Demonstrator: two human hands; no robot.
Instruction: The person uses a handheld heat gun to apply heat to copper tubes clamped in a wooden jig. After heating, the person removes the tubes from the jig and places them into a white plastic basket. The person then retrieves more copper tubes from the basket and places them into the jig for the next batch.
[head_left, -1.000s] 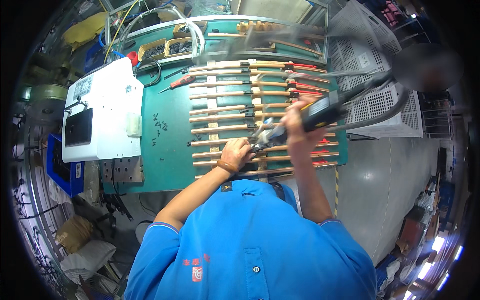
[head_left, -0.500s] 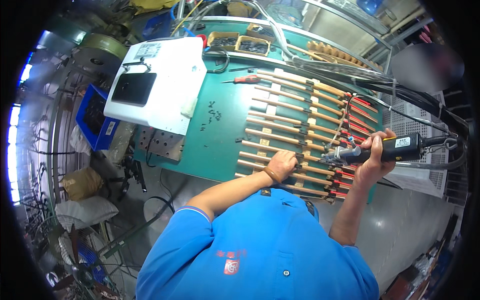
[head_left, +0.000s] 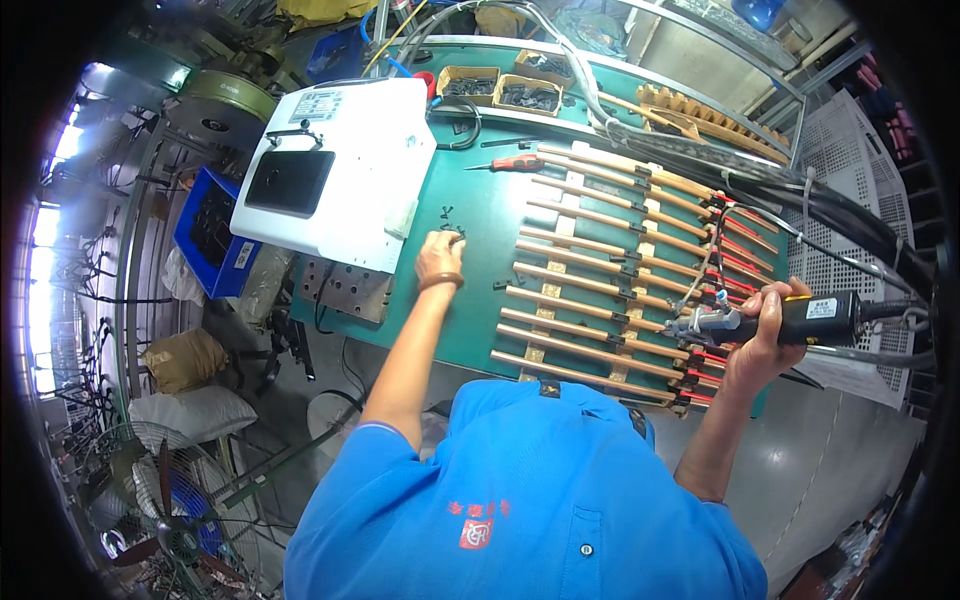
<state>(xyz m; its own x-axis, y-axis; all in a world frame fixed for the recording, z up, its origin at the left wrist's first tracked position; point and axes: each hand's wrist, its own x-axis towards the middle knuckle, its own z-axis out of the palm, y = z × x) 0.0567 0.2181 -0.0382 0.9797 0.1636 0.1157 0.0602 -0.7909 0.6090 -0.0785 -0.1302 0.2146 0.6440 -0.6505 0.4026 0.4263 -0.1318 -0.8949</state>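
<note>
My left hand (head_left: 440, 258) is down on the green work mat (head_left: 480, 215), fingers bent and closed over a scatter of small black parts (head_left: 447, 215). What its fingertips hold, if anything, is too small to make out. A black electric screwdriver (head_left: 815, 318) with a metal nose is gripped in my right hand (head_left: 768, 325). Its nose points left, over the right part of a row of copper-coloured rods (head_left: 570, 320). The rods lie side by side on wooden strips, with black clips (head_left: 622, 292) along them and red pieces (head_left: 740, 255) toward their right ends.
A white machine housing (head_left: 350, 165) stands at left, beside a blue bin (head_left: 212, 232) of dark parts. A red-handled screwdriver (head_left: 515, 163) lies beyond the rods. Small boxes of black parts (head_left: 528, 95) sit at the back. Thick cables (head_left: 840, 205) run along the right.
My left hand has left the rods and moved left to the small black parts on the mat. My right hand still holds the electric screwdriver at the rods' right side. The view has shifted slightly.
</note>
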